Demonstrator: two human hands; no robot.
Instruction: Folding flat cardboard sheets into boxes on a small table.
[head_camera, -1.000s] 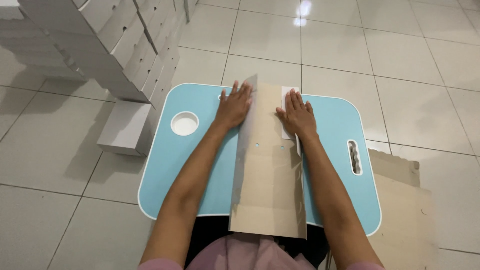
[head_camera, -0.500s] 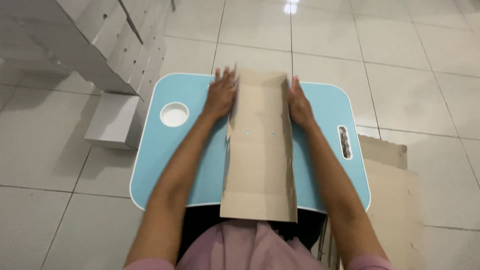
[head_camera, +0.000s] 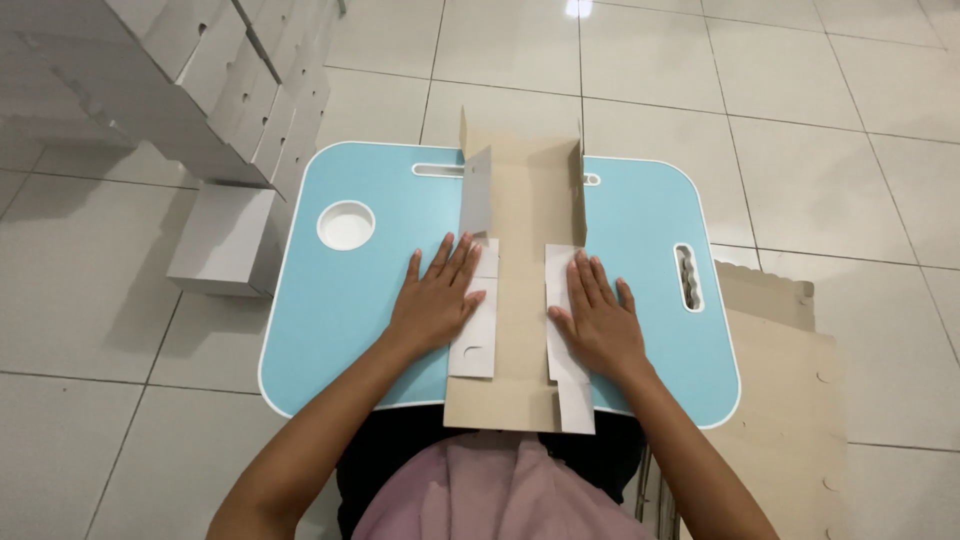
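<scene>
Tiled floor, blue lap surface (head_camera: 360, 300). Cardboard box blank (head_camera: 522, 300): light, stiff, creased. Left hand (head_camera: 436, 300), right hand (head_camera: 598, 325) flat, open on side flaps; probably best gripped at edges.

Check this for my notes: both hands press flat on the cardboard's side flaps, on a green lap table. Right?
Not quite: the lap table is light blue, not green, as the head view shows. The rest holds: the left hand and right hand lie flat on the side flaps of the cardboard.

Glossy white floor tiles (head_camera: 800, 120), blue lap table (head_camera: 350, 320), stacked white boxes (head_camera: 190, 90).
</scene>
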